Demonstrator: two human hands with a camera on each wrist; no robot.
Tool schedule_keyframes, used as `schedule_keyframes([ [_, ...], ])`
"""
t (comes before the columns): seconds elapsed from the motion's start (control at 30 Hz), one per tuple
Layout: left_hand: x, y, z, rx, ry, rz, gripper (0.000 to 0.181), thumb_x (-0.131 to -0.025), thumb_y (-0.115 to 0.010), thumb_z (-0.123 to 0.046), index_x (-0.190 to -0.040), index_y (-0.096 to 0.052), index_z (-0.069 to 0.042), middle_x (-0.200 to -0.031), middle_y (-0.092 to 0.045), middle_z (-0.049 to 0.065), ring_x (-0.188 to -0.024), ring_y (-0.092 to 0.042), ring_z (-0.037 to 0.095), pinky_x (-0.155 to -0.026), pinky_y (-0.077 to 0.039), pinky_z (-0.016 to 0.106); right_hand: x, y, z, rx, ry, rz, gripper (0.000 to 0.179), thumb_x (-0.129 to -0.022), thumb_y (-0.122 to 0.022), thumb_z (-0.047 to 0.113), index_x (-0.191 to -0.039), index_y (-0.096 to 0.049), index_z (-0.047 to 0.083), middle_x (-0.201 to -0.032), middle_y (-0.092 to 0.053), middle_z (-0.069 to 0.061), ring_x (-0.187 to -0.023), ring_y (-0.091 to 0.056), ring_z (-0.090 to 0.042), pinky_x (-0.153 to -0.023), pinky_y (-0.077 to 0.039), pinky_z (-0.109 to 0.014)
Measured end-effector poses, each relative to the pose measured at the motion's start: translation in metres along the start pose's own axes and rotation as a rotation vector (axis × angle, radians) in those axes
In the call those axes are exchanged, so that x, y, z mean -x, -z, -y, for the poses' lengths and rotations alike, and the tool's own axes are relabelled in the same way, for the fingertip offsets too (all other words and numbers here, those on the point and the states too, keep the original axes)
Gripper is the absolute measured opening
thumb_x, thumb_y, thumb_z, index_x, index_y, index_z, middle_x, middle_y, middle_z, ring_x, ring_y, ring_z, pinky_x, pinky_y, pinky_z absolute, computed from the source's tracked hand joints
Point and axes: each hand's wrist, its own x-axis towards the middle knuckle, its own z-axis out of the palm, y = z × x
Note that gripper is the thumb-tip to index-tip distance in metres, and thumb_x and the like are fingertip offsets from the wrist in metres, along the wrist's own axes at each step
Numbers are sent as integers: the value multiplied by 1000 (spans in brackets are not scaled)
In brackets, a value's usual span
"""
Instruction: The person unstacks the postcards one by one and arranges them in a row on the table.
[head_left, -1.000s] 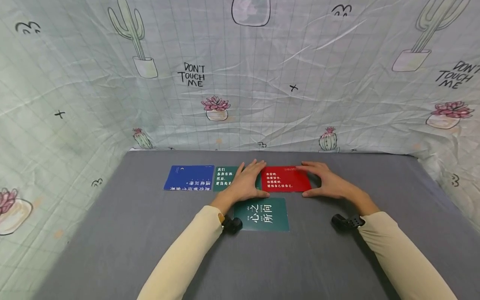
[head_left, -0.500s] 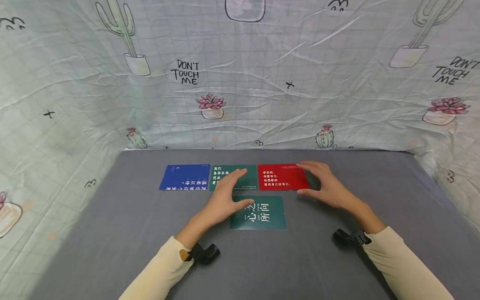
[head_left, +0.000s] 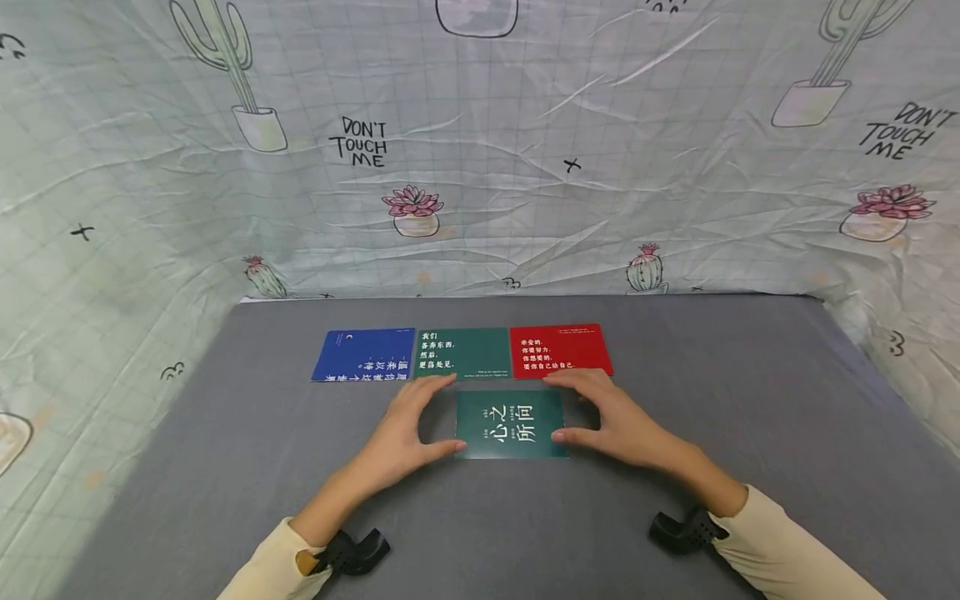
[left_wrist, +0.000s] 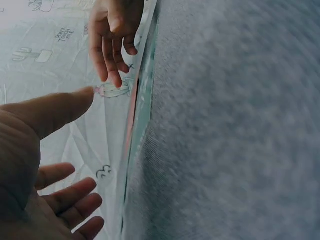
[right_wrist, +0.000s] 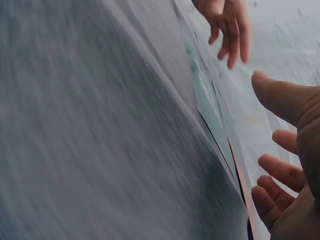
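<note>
So your hands have just switched spots: half a second ago your right hand [head_left: 611, 421] was by the red card [head_left: 561, 350] and your left hand [head_left: 397, 437] was over the far green card [head_left: 468, 352], and now you've got one on each side of the near green card [head_left: 510, 425]. The cards themselves seem to be lying where they were, so I'd say the back row is done with for the moment and the near green card is the one you're working on. It's flat on the table [head_left: 495, 533], right between your hands. Grip-wise you're holding nothing: both hands have thumb and fingers spread wide, and the wrist views look like they're hovering. Your thumbs line up with that card's side edges, but I can't tell if either one actually touches. Same for your right fingertips, which overlap the red card's lower edge from above. Quick count: four cards total, two green, one blue, one red. Going from the near green card, the blue card [head_left: 366, 354] is behind it and well to the left, the other green one is just behind and a touch left, and the red one is behind and to the right. Plus two hands, two cream sleeves [head_left: 787, 542] and two black wrist cameras [head_left: 684, 532], all on the near side of that card or beside it.
</note>
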Motion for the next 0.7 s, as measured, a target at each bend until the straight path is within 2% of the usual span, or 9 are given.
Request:
schedule_keyframes([
  [0.13, 2, -1, 6, 4, -16, 40, 87, -68, -86, -32, -142, -45, -13, -140, -43, 3, -128, -36, 23, -103, -29, 56, 2, -9, 6, -17, -19, 24, 75, -77, -77, 45, -140, -47, 19, -139, -42, 4, -122, -37, -13, -93, -46, -41],
  [0.37, 4, -5, 15, 28, -63, 87, 89, -65, -89, -30, -141, -45, -11, -138, -44, 5, -127, -35, 23, -102, -34, 51, 4, -17, 6, -26, -35, 37, 78, -76, -78, 48, -141, -46, 18, -142, -40, 4, -124, -35, -14, -94, -46, -38],
  [0.57, 8, -12, 19, 11, -43, 98, 87, -67, -88, -30, -141, -45, -13, -139, -43, 2, -122, -36, 22, -99, -36, 51, 7, -23, 2, -11, -20, 34, 81, -74, -79, 46, -142, -45, 18, -144, -38, 0, -127, -31, -17, -95, -45, -44],
  [0.7, 9, -14, 18, -22, -29, 100, 87, -67, -88, -31, -141, -45, -14, -139, -42, 2, -121, -36, 23, -98, -36, 51, 8, -27, 2, 7, 10, 28, 81, -73, -81, 42, -141, -45, 17, -143, -38, -2, -127, -31, -17, -93, -47, -42],
])
